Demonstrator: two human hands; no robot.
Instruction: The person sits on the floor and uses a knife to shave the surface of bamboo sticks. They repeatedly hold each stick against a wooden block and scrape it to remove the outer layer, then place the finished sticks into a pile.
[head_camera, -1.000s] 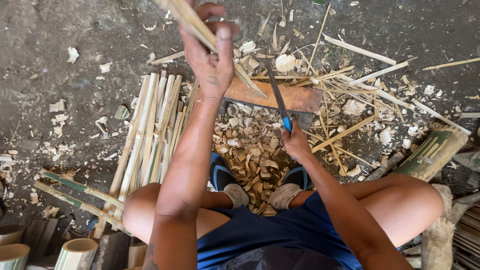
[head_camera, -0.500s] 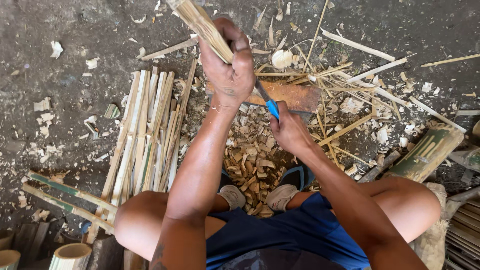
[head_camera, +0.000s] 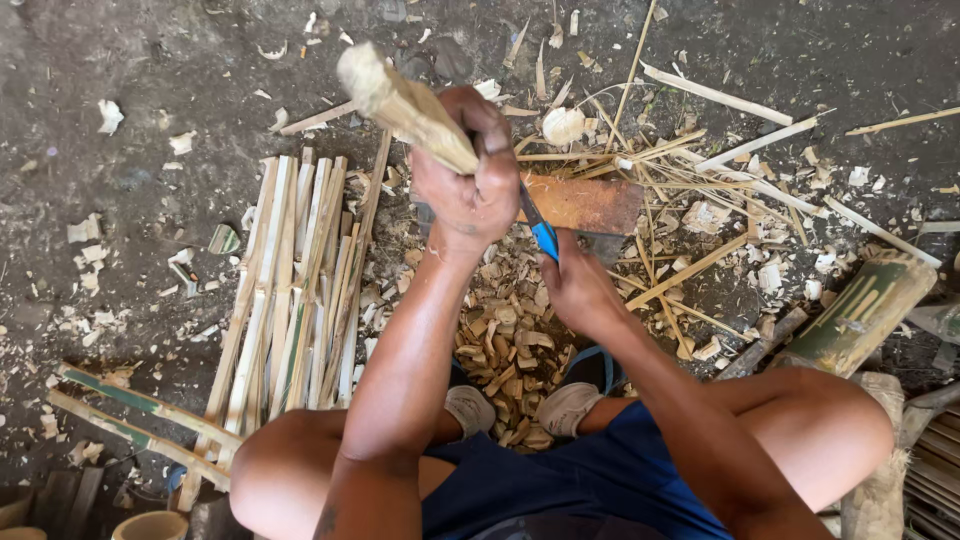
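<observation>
A bamboo piece (head_camera: 405, 108) is gripped in the closed left hand (head_camera: 468, 185), just left of the wooden block (head_camera: 585, 203). A blue-handled knife (head_camera: 541, 233) is held in the clenched right hand (head_camera: 578, 287), its blade largely hidden behind the left hand. Split bamboo strips (head_camera: 295, 280) lie further left of the block; a heap of shavings (head_camera: 505, 345) is seen below it, loose splinters (head_camera: 720, 170) to its right

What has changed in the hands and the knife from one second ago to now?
The right hand brought the blue-handled knife up and in, from well apart to close under the left hand; the blade is now mostly hidden behind it. The left hand kept its grip on the bamboo piece. The split strips on the ground stayed as they were.
</observation>
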